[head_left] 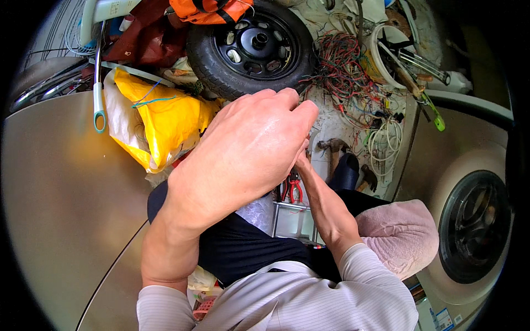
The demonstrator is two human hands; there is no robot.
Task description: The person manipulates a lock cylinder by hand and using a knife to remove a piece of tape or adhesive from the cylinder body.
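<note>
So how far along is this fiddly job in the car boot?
Nothing looks finished: the tangled wires lie loose beside the spare wheel. In hand: the left hand covers the right hand, hiding what they grip. The hammer and red-handled pliers lie untouched.

Even daylight, bright and colourful, no harsh shadows. My left hand (243, 149) fills the middle of the frame, close to the lens and slightly soft. A warm sheen lies on the metal panel (61, 209) at left. Straight edges curve toward the black, vignetted corners.
</note>
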